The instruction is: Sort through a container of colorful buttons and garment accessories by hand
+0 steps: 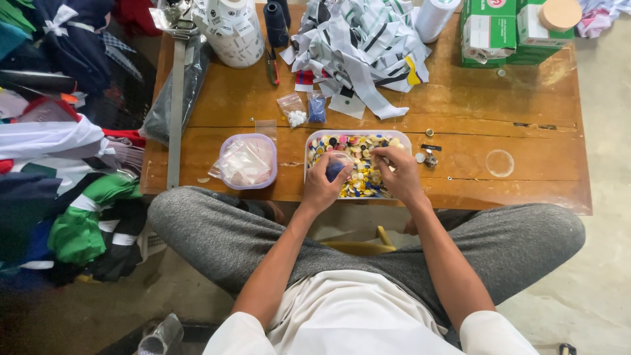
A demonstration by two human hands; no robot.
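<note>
The person wears a white short-sleeved shirt and grey trousers.

Soft even daylight, faint shadows, mild sheen on wooden table (526, 98); sharp centre, wide-angle bowing at edges

place: garment workshop | signs: button tray (404, 139), fabric strips (358, 46), thread cone (275, 23), clothing piles (59, 171)

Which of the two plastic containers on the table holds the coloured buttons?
The clear one under both hands; the purple-rimmed one left of it holds only plastic bags.
</note>
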